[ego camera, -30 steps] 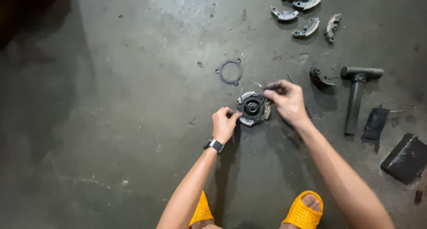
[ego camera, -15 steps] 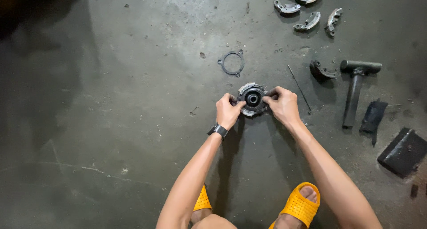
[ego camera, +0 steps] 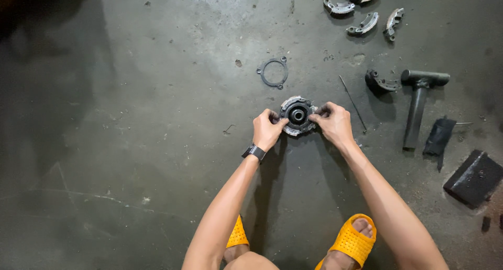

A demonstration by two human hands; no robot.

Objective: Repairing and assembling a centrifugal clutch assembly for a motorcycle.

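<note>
Head view, looking straight down at a dark, stained concrete floor (ego camera: 131, 144).

Round, dark metal hub assembly with grey curved shoes around a central bore (ego camera: 297, 115) lies flat on the floor, directly ahead of the person's feet in orange perforated sandals (ego camera: 350, 243).

Left hand (ego camera: 267, 129): fingers curled narrow, tips pressed on the assembly's left rim. A black wristwatch (ego camera: 254, 152) is on this wrist. Right hand (ego camera: 332, 123): fingers likewise bent in close, pinching the right rim. Neither hand lifts the part; both grip it from opposite sides where it rests.

Surroundings: a thin flat metal ring with small ears (ego camera: 273, 73) lies just beyond the assembly. A slim metal rod (ego camera: 353, 98) lies right of it, close beside the right hand. Further right are a single dark curved shoe (ego camera: 378, 83), a black T-shaped tool (ego camera: 417, 103), a black rag-like piece (ego camera: 438, 136) and a dark rectangular block (ego camera: 474, 177). Several loose grey curved shoes (ego camera: 361, 24) are scattered at the top right, well apart.

Judgement on handling: even pressure from both sides should keep the assembly flat and centred. Fingertips are best kept on the outer rim, clear of any gaps between shoes. Floor grit near the bore is a contamination risk.
</note>
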